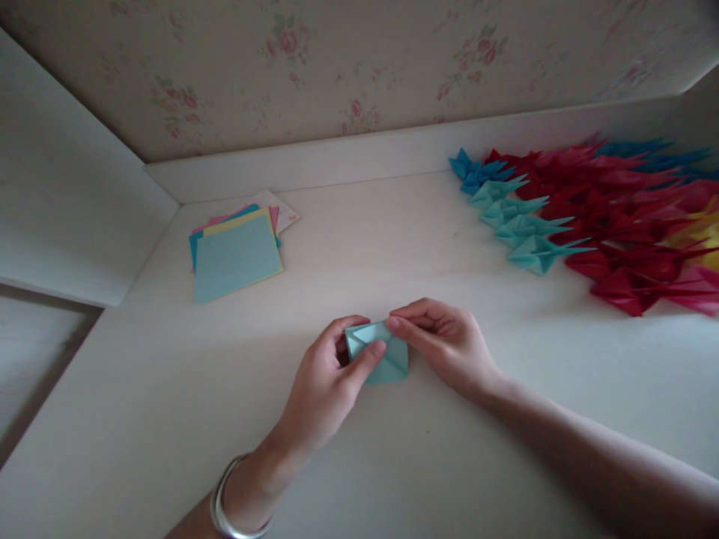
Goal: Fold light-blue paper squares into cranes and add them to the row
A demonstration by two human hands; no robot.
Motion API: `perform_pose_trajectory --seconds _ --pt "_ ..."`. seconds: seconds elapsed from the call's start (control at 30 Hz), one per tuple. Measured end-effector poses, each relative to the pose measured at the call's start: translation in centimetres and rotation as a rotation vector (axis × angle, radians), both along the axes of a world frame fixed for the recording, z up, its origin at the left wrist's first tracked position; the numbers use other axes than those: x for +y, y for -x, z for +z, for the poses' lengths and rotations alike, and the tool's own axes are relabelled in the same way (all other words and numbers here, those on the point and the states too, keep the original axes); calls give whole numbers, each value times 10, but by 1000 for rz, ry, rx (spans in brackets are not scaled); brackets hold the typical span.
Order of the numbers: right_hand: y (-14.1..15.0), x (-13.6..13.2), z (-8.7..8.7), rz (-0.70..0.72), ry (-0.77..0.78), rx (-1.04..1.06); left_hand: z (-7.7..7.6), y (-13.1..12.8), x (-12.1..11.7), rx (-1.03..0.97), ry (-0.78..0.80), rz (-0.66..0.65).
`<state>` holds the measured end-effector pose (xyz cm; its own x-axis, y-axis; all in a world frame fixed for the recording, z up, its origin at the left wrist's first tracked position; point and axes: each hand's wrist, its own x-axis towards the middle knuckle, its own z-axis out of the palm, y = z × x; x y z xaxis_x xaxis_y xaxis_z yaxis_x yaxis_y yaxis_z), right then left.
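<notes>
A small light-teal sheet of origami paper [393, 363], folded into a compact square with creases across it, is held just above the white tabletop. My left hand [331, 374] grips it from the left, thumb lying across the front and fingers behind. At its top right corner, my right hand [443, 340] pinches the edge between thumb and fingertips. The fingers behind the paper are partly hidden. A silver bangle [225, 501] circles my left wrist.
Stacked coloured paper [239, 254], light teal on top, lies at the back left. Rows of folded paper cranes stand at the right: teal ones [533, 254], blue ones [477, 172], red ones [629, 288] and some yellow. A white panel [67, 165] borders the table's left side.
</notes>
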<state>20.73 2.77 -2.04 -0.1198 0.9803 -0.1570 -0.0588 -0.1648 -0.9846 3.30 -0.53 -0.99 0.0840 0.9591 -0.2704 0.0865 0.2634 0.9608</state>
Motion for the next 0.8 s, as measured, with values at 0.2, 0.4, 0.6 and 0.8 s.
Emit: perform_pose_trajectory --seconds 0.2,0.4,0.6,0.8 --pt "-2 1 -1 46 34 36 0 0 1 -83 62 -31" --pt "-3 2 0 82 32 0 1 -1 1 -123 100 16" --pt "-2 2 -2 79 46 19 0 -1 -1 -19 40 -12" --pt "-3 3 -2 152 34 8 -1 0 -1 -8 39 -5"
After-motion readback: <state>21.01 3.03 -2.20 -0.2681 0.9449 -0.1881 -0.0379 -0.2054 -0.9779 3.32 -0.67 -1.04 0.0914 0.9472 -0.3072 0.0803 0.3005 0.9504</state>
